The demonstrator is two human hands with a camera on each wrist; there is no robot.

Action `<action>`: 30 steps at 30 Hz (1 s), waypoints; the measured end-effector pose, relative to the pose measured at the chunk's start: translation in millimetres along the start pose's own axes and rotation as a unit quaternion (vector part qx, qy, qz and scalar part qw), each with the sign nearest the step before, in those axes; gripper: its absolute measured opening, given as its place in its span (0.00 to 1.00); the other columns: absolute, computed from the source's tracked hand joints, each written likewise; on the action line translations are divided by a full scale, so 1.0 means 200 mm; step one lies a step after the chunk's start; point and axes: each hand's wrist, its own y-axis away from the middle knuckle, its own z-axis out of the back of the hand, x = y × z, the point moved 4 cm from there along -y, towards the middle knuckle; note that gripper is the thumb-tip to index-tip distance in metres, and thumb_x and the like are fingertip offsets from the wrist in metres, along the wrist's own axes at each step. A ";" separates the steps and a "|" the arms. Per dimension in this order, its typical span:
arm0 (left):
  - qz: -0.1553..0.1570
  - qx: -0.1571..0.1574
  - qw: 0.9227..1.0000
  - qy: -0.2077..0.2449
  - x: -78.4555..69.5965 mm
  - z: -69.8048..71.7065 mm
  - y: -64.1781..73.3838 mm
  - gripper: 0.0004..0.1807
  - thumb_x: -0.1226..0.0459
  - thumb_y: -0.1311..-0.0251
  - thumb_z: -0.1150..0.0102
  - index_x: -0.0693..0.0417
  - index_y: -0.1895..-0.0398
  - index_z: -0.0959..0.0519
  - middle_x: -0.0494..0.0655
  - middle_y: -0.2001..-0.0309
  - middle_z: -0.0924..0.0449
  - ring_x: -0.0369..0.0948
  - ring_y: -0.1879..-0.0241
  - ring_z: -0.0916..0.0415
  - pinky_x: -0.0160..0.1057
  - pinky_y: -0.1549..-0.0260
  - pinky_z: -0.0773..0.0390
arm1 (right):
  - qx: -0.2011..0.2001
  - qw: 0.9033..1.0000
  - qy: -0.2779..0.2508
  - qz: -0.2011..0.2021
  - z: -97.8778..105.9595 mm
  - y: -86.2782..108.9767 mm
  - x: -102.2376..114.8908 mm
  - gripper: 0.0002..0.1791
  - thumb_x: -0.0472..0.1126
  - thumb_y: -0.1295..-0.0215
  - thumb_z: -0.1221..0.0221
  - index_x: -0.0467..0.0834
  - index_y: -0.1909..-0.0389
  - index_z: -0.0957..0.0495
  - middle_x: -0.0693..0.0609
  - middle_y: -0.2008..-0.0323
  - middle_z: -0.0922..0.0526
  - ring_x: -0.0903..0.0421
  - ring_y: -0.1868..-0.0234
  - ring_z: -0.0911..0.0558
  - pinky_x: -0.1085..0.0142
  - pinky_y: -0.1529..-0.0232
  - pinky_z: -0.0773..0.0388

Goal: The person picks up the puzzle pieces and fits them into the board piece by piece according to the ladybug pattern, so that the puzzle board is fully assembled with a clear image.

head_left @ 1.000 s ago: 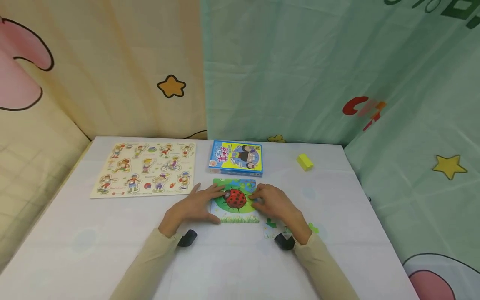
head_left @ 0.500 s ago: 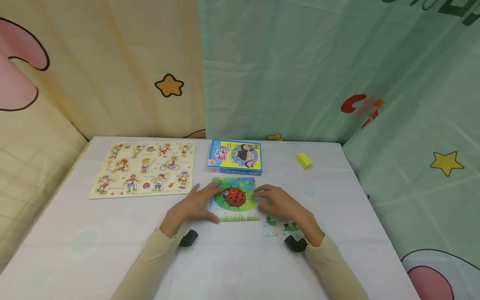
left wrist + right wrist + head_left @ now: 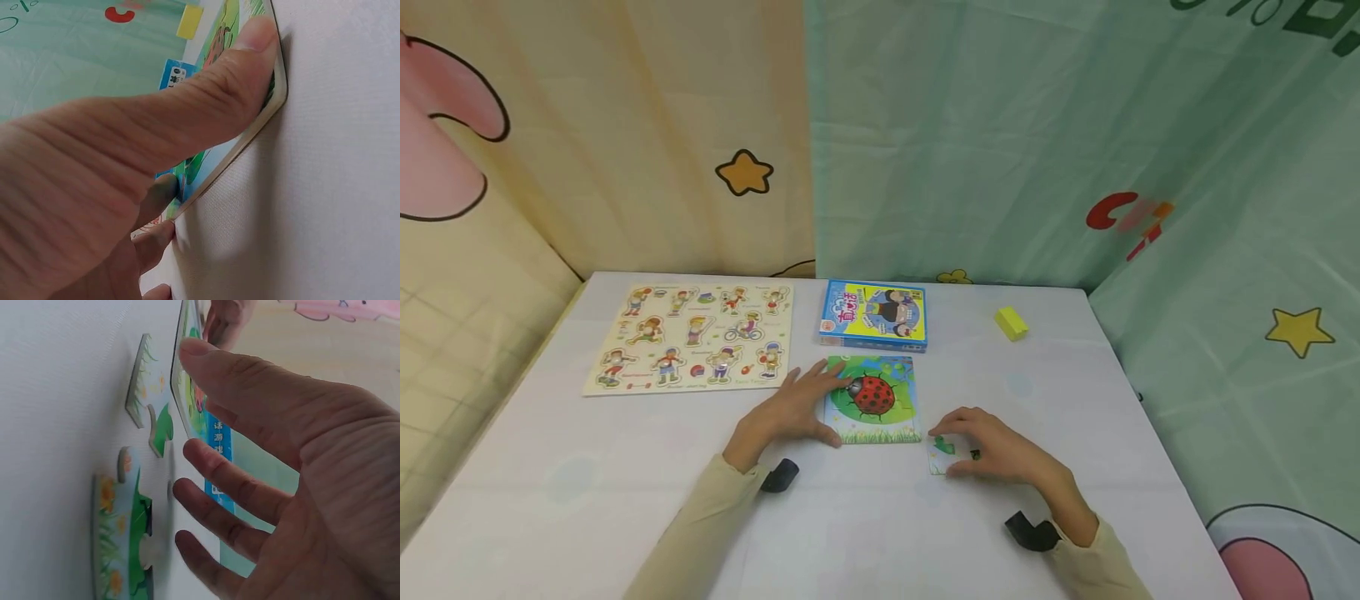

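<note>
Desk (image 3: 880,533): white-covered, carrying everything below.
Sports board (image 3: 703,337): flat at the far left, printed with little figures.
Boxed game (image 3: 874,312): blue and yellow, lying just beyond the ladybug puzzle.
Ladybug puzzle (image 3: 880,417): flat, mid-desk, between the two hands.
Left hand (image 3: 788,415): fingers spread wide, touching the puzzle's left side without gripping; thumb pressed on its near-left corner.
Right hand (image 3: 992,446): fingers and thumb well parted over the loose pieces, with hold of nothing.
Loose pieces (image 3: 117,531): two seen, apart from each other, near the puzzle's right side, showing green shapes on pale blue.
Yellow block (image 3: 1012,323): far right, well apart.
</note>
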 end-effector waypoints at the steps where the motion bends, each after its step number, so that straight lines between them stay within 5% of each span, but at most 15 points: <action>1: 0.000 0.000 1.000 0.001 0.00 0.00 0.00 0.52 0.49 0.60 0.19 0.48 0.27 0.32 0.49 0.20 0.49 0.55 0.20 0.63 0.64 0.26 0.64 | 0.000 1.000 -0.002 0.000 -0.01 0.01 0.00 0.28 0.50 0.43 0.28 0.50 0.41 0.19 0.55 0.43 0.21 0.51 0.41 0.25 0.55 0.42 0.26; 20: -0.002 -0.004 1.000 0.000 0.00 0.01 0.00 0.52 0.50 0.59 0.19 0.47 0.27 0.32 0.47 0.20 0.50 0.53 0.20 0.63 0.62 0.25 0.65 | -0.066 0.997 0.018 0.024 -0.04 0.04 -0.04 0.23 0.46 0.42 0.28 0.50 0.44 0.17 0.59 0.50 0.17 0.57 0.47 0.24 0.56 0.45 0.26; 30: -0.002 -0.006 1.000 0.000 0.00 0.00 0.01 0.52 0.50 0.60 0.19 0.47 0.27 0.33 0.48 0.20 0.49 0.54 0.20 0.62 0.62 0.25 0.63 | -0.044 0.999 0.031 0.004 -0.04 0.02 -0.03 0.20 0.46 0.41 0.30 0.52 0.46 0.16 0.60 0.50 0.20 0.58 0.47 0.24 0.56 0.44 0.25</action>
